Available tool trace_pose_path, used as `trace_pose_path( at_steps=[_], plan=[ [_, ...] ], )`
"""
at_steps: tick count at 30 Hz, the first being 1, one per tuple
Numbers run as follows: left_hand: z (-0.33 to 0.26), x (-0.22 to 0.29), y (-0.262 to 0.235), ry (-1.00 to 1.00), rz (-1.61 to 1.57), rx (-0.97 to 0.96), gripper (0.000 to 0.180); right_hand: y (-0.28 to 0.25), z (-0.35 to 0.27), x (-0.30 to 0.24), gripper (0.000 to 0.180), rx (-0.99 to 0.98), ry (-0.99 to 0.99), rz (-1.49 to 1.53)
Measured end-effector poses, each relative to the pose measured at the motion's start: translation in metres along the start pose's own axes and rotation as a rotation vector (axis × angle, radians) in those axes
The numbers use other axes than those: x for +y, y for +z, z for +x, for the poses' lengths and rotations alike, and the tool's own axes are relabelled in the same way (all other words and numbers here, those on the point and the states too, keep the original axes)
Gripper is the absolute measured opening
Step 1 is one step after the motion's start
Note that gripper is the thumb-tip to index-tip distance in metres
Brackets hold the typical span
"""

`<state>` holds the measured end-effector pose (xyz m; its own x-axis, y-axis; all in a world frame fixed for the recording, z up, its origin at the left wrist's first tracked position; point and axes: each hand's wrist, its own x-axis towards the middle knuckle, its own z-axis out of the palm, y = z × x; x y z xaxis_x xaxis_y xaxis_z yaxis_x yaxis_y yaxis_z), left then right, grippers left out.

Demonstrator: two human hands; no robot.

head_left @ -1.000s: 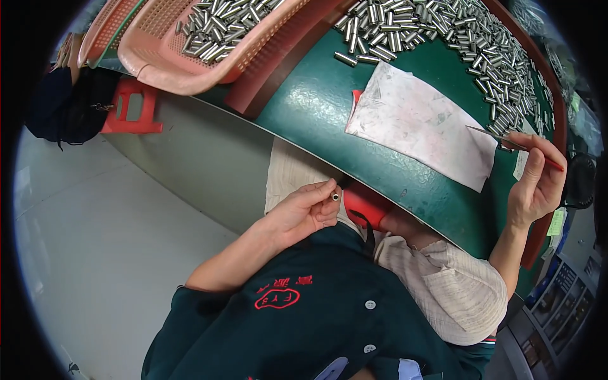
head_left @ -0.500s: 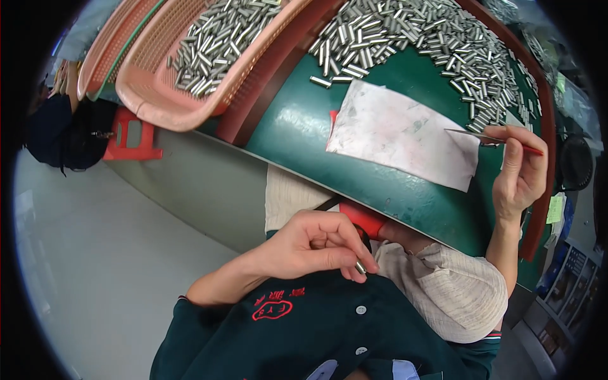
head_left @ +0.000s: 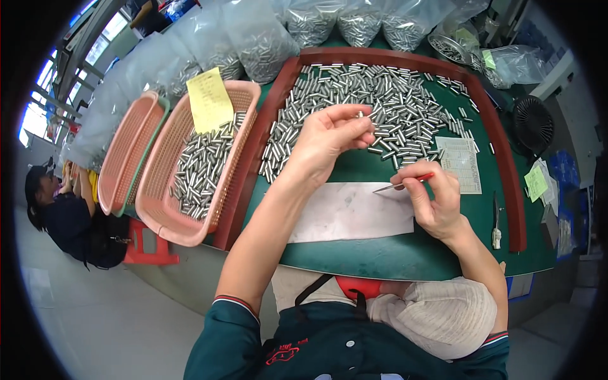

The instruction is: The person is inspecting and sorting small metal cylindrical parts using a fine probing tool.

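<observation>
My left hand (head_left: 334, 138) is raised over the near side of the loose pile of short metal pins (head_left: 386, 95), its fingers closed in a pinch. A small metal pin (head_left: 361, 114) shows at those fingertips, mostly covered by them. Lower and to the right, my right hand (head_left: 436, 201) grips a slim pointed metal tool with a red end (head_left: 423, 179); whether it is a blade or tweezers I cannot make out. Its tip hovers over or touches the right part of a stained white cloth (head_left: 354, 218), which lies flat on the green tabletop near the front edge.
Brown wooden rails (head_left: 503, 183) border the work area. At left, a pink basket (head_left: 152, 209) holds pins and a yellow note. Bags of pins (head_left: 259, 54) line the back. A printed paper slip (head_left: 461, 166), a thin tool (head_left: 496, 221) and a black fan (head_left: 533, 123) are right.
My left hand has risen from near my chest, carrying the pin out over the pile. The view has tilted up, and my right hand still holds the pointed tool by the cloth.
</observation>
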<state>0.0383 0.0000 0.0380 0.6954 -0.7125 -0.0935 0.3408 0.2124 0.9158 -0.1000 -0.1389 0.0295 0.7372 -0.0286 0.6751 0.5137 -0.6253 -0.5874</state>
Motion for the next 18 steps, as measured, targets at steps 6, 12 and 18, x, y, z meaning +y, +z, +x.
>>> trace_pose_path(
  at_steps=[6,12,18],
  plan=[
    [0.004,-0.019,-0.009,0.078,0.129,0.071,0.029,-0.002,0.002,0.005,0.011,0.006,-0.036,0.026],
    [0.002,-0.023,-0.008,0.036,0.092,0.075,0.023,0.0,0.001,0.007,0.013,0.03,-0.025,0.06],
    [0.002,-0.025,-0.009,-0.028,0.056,0.09,0.023,0.0,0.0,0.005,0.014,0.015,-0.038,0.052]
  ],
)
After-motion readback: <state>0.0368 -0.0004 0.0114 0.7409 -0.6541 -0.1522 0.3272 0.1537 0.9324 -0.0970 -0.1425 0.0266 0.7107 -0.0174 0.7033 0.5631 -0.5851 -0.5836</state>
